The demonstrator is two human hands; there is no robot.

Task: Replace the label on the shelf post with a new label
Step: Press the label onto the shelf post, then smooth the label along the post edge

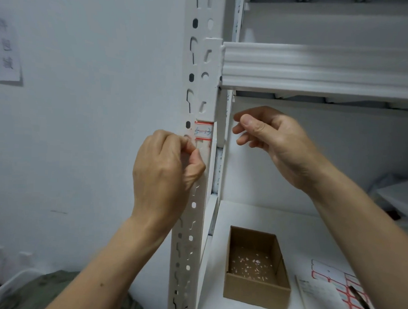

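- Shelf post (209,61): white slotted upright and the landmark here. Judged step: lifting the old label off its front face.
- Left hand (167,166): against the post, thumb and forefinger pinched tight just below the label. I cannot tell whether they hold its lower edge or only press the metal.
- Right hand (269,136): off the post to the right, level with the label, fingers loosely curled, nothing seen in it. It would serve better steadying the post.
- Label (203,130): red-bordered, stuck flat on the post face, directly above the left fingertips. Best peeled slowly from one corner at a low angle (less tearing, less residue).
- Cardboard box (256,268): low and right of the post, with pale flecks inside, probably scraps but too small to tell.
- Label sheet (342,284): further right of the post, cut off by the forearm and the frame edge.
- The blue writing on the label is blurred and unreadable.
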